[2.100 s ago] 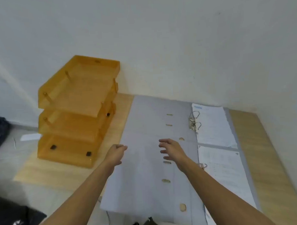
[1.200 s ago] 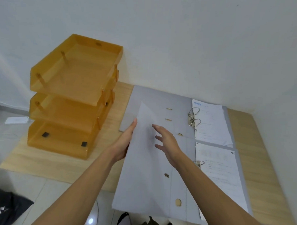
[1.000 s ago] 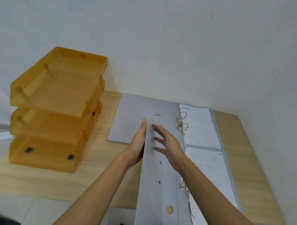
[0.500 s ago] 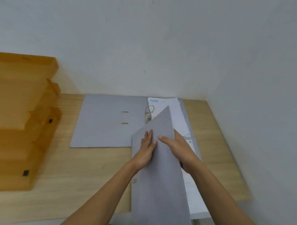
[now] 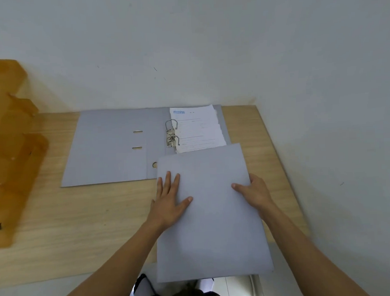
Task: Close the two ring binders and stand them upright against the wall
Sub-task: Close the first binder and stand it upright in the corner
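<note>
- Near binder – grey, cover closed, lying flat on the wooden desk, its near end hanging over the desk edge.
- Left hand flat on the cover near its left edge, fingers spread, gripping nothing.
- Right hand at the right edge – thumb on top, fingers curled around the edge.
- Far binder open flat, far edge near the wall; ring mechanism shows, papers on its right half.
- Orange stacked trays far left, blurred.
</note>
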### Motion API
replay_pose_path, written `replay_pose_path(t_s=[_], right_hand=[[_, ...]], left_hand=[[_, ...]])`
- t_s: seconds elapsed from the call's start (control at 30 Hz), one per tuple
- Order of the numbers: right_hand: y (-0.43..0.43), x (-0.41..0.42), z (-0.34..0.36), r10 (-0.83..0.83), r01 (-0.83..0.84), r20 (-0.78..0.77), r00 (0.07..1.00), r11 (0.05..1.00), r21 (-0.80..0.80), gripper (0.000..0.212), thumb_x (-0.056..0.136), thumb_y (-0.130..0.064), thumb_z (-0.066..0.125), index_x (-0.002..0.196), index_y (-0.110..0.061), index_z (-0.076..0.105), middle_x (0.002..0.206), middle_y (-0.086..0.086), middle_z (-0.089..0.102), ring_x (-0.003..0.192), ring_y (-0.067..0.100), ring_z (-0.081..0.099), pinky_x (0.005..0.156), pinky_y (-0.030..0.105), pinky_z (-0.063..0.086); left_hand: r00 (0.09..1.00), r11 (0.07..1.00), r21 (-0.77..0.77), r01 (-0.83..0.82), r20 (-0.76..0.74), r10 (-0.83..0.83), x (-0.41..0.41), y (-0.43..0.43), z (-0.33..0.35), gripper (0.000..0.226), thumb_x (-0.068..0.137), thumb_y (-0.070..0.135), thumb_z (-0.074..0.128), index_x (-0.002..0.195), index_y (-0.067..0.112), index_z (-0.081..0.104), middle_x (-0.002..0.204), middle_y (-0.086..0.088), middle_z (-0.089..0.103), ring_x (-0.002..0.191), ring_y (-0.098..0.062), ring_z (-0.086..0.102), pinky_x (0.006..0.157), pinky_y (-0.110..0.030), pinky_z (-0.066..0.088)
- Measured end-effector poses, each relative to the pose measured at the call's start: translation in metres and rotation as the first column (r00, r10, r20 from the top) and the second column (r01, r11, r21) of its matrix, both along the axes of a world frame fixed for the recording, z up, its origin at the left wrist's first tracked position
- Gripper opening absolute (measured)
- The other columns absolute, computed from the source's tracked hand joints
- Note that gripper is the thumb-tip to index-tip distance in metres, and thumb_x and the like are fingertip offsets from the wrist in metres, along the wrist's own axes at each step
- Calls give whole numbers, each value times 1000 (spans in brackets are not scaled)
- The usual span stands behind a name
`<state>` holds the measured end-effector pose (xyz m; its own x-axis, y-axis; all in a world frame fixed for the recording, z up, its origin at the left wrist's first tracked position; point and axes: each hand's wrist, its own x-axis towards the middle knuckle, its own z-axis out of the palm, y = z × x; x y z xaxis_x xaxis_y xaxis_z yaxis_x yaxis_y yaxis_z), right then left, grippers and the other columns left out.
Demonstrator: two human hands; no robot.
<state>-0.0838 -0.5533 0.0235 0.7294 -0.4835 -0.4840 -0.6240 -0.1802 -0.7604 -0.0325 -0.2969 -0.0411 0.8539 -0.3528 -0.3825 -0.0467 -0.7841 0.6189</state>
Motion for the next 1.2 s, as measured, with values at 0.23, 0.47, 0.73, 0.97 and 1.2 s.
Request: replay_pose_path(t_s=[0.23,0.47,0.73,0.97,1.2], right_hand=[[-22,-5,-41,-1,-10,-103,995,995,-103,73,85,-17,76,149,-11,43,145,15,55,127,33,57,94,31,47],[10,1,-54,445,-498,-226,867,796,-343,89,89,-27,65,163,-27,16,174,4,-8,159,34,3,125,51,21],[25,-21,-84,562,-634,-367,741,766,-108,94,94,-41,64,163,-35,1,173,-2,-20,159,36,-15,123,67,15],[32,-22,-71,409,-418,-252,877,908,17,74,99,-33,58,163,-24,22,175,2,-1,161,29,-5,129,49,10],[47,-35,-38,122,-112,-160,980,991,70,66,105,-41,45,163,-22,21,174,-2,9,161,22,7,129,48,15]], left_hand=[[992,986,-115,-121,8,122,-27,-7,-7,97,91,44,67,164,27,5,170,13,-14,158,-20,8,124,-41,24],[908,871,-265,-414,-186,375,-39,-5,-14,106,81,32,82,161,17,13,159,-2,36,143,-25,41,116,-42,37],[899,874,-248,-418,-250,359,-42,-4,-13,90,78,28,86,150,17,34,130,7,49,111,-15,53,87,-24,46],[663,675,-233,-700,-565,492,-15,-5,-12,71,75,39,85,133,7,60,127,-9,71,110,-27,71,99,-46,56],[581,621,-322,-714,-768,270,-3,-13,11,64,85,71,57,115,17,72,112,-3,77,106,-23,69,90,-37,52]])
